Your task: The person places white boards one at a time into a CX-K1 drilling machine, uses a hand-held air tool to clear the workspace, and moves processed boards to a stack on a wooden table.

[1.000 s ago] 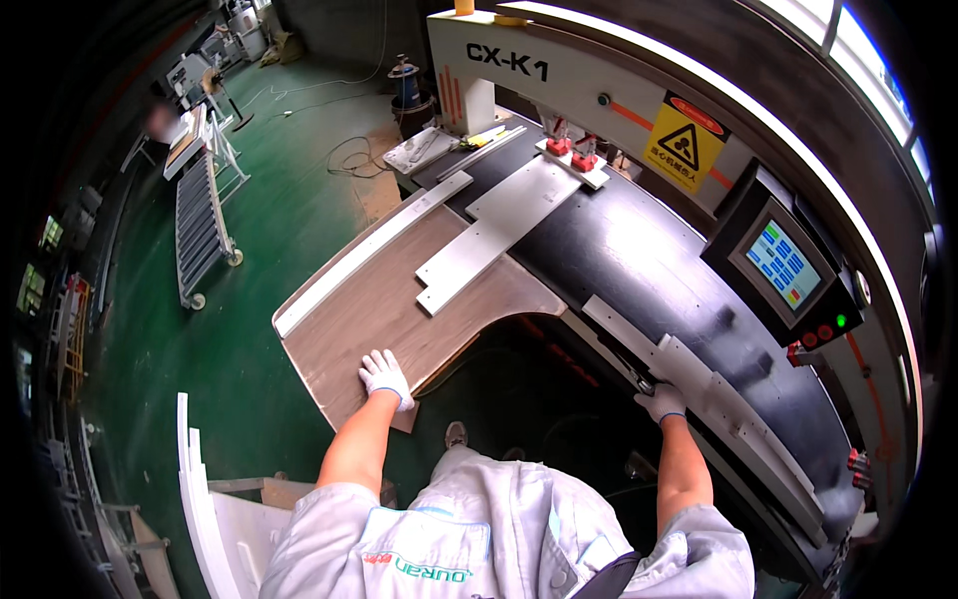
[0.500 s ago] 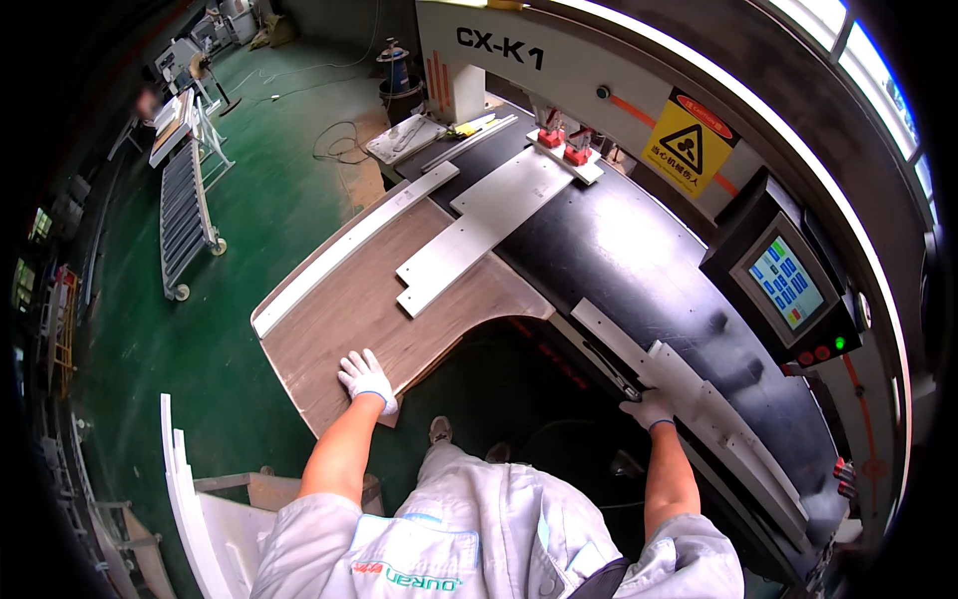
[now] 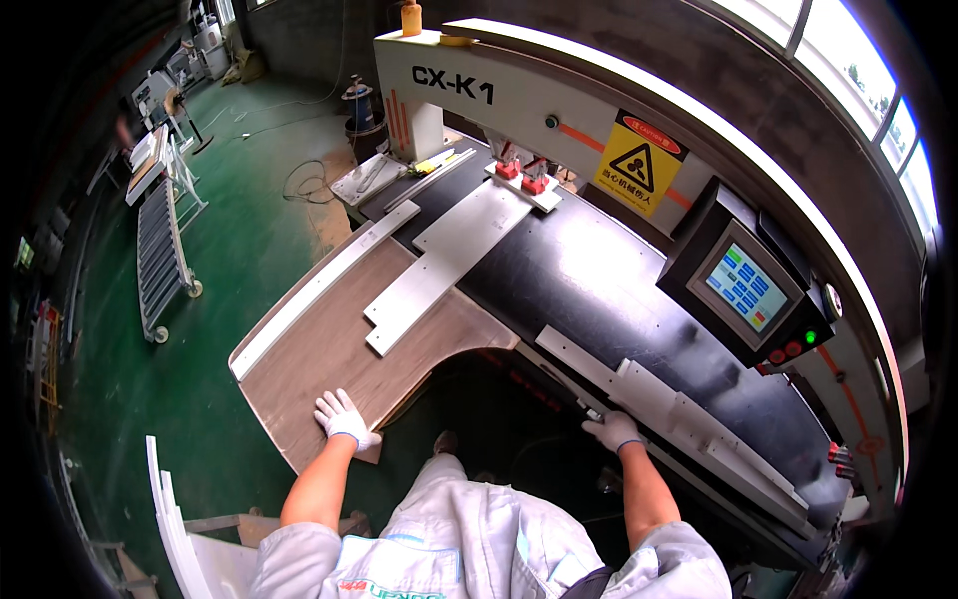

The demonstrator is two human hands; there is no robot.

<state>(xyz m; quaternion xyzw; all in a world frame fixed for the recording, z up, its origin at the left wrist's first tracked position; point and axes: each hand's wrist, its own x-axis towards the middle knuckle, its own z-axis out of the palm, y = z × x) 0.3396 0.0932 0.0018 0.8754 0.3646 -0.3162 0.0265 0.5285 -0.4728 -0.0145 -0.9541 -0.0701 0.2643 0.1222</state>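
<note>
Your left hand [image 3: 341,413], fingers spread, rests palm-down on the near end of the wood-grain table wing [image 3: 334,349], grasping nothing. Your right hand [image 3: 613,430] curls beside a metal fitting [image 3: 592,411] at the black tabletop [image 3: 589,270]; can't tell whether it's gripped. Ahead, a stepped white board [image 3: 449,262] spans wing and tabletop, red toggle clamps [image 3: 535,184] at its far end. Risk: leaning hard leftward could tip the wing, skewing the board.

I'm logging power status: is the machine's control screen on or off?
On: the control screen shows bright, coloured buttons, and a green light glows to its lower right.
</note>
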